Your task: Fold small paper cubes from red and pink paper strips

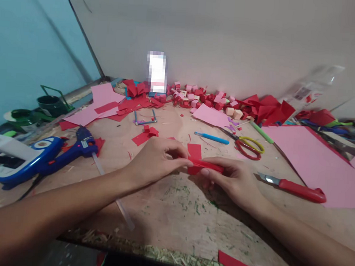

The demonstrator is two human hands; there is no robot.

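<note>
Surface (174, 214): passable nearer and left of the knife (302, 191), between forearms (81, 201).
Right hand (239, 180): bars the knife's left, its forearm the near side.
Scissors (240, 142): obstacle beyond the knife, leftward.
Glue gun (85, 146): obstacle well left.

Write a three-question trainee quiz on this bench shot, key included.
1. What do the left hand and right hand hold between them?
2. True or false: the red-handled knife lies nearer the right hand than the left.
3. Which passes beneath the left forearm? (a) scissors (b) clear stick (c) plastic bottle

Key:
1. Red paper
2. True
3. b
</note>
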